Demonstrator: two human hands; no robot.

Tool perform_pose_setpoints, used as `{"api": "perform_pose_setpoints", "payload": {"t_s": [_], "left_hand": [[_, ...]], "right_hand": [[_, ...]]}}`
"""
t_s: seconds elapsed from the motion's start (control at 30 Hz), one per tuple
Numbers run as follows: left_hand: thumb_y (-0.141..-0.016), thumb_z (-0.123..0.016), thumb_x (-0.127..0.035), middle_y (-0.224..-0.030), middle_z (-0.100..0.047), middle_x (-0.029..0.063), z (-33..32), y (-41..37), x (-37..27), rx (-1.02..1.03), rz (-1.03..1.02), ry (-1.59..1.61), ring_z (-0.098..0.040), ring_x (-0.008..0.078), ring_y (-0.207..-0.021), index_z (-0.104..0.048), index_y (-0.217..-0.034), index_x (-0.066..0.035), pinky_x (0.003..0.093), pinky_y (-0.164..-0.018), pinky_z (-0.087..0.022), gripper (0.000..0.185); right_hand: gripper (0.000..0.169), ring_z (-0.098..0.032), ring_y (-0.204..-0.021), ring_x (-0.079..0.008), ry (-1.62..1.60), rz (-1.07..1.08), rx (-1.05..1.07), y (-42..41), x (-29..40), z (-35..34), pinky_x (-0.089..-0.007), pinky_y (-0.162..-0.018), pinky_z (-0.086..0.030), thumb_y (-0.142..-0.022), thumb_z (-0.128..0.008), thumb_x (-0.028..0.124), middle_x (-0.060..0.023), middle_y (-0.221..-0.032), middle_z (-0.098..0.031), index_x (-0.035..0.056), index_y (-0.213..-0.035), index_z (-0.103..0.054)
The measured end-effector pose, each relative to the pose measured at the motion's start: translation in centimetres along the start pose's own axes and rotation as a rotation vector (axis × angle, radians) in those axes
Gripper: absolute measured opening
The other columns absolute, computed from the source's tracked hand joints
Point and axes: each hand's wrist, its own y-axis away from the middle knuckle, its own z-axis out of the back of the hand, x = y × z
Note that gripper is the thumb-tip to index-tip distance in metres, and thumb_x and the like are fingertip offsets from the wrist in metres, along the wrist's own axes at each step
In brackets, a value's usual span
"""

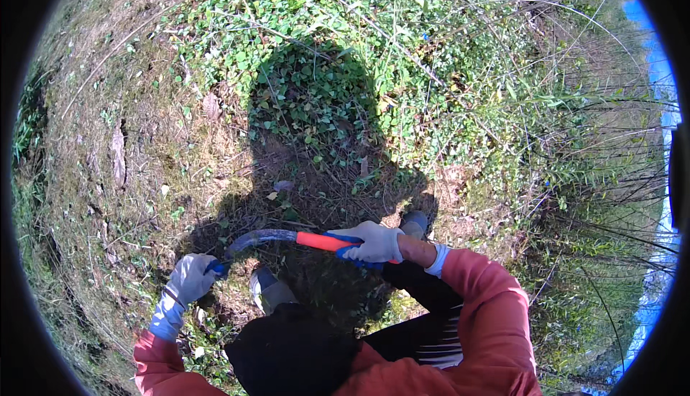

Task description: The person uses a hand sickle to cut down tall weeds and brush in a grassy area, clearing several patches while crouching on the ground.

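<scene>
A sickle (321, 241) with a red-orange handle is gripped in my right hand (372, 242), which wears a whitish glove with blue palm coating. Its curved grey blade (261, 236) extends to the left, low over shaded grass. At the blade's far end is my left hand (191, 278), in the same kind of glove. The blue-coated fingertips of that hand curl inward near the blade tip. Whether they pinch any stems or touch the metal is hidden.
My grey shoes (264, 285) stand on the ground below the blade. Leafy green ground cover (323, 8) spreads ahead, crossed by thin dry stalks (372, 27). Taller thin stems (598, 180) rise at the right. Short dry grass (156, 153) and a brown dead leaf (118, 153) lie to the left.
</scene>
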Motion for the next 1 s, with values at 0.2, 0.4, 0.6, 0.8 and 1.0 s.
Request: {"api": "perform_pose_setpoints", "payload": {"t_s": [0.2, 0.4, 0.6, 0.8, 1.0], "left_hand": [[-0.073, -0.052, -0.019, -0.068, -0.063, 0.0119, -5.2, -4.9, -5.5, 0.477, -0.332, -0.538, -0.063, 0.0278, -0.065, -0.064, -0.068, -0.011, 0.039, -0.058, -0.048, 0.016], [-0.073, -0.062, -0.028, -0.096, -0.055, 0.0121, -1.3, -9.8, -11.4, 0.377, -0.47, -0.522, -0.055, 0.0274, -0.089, -0.049, -0.113, -0.006, 0.037, -0.073, -0.045, 0.047], [-0.07, -0.065, -0.025, -0.098, -0.054, 0.0137, 0.2, -11.2, -14.1, 0.237, -0.334, -0.682, -0.054, 0.03, -0.088, -0.049, -0.114, -0.005, 0.0392, -0.073, -0.045, 0.051], [-0.072, -0.063, -0.023, -0.093, -0.056, 0.0116, -1.0, -17.9, -25.7, 0.331, -0.565, -0.804, -0.056, 0.0293, -0.084, -0.052, -0.107, -0.005, 0.0399, -0.071, -0.046, 0.041], [-0.078, -0.06, -0.024, -0.108, -0.054, 0.0114, -9.6, -30.9, -41.1, 0.222, -0.846, -0.694, -0.054, 0.0285, -0.097, -0.046, -0.119, -0.005, 0.0383, -0.08, -0.045, 0.047]], "right_hand": [[0.046, -0.052, -0.044, -0.0097, -0.396, -0.321, -0.464, 9.6, -1.9, 1.2, -0.0234, -0.039, -0.044, -0.085, -0.056, 0.023, -0.0021, -0.061, -0.056, 0.0136, -0.128, -0.044], [0.034, -0.046, -0.041, -0.0073, -0.524, -0.268, -0.856, 17.0, -8.4, 3.4, -0.0233, -0.035, -0.039, -0.087, -0.052, 0.014, 0.0001, -0.058, -0.051, 0.0094, -0.12, -0.049], [0.029, -0.046, -0.043, -0.0087, -0.9, 0.089, -1.115, 19.0, -17.9, -1.4, -0.0224, -0.036, -0.039, -0.087, -0.047, 0.01, 0.0002, -0.062, -0.05, 0.0087, -0.116, -0.048], [0.011, -0.048, -0.041, -0.0113, -1.092, 0.348, -1.641, 18.2, -23.1, 1.9, -0.0239, -0.035, -0.041, -0.089, -0.051, 0.018, -0.0046, -0.06, -0.053, 0.0073, -0.092, -0.048], [0.05, -0.046, -0.047, -0.0064, -1.046, 0.436, -1.763, 15.8, -27.7, 10.0, -0.0211, -0.04, -0.041, -0.087, -0.052, 0.011, 0.001, -0.065, -0.052, 0.0103, -0.133, -0.033]]}}
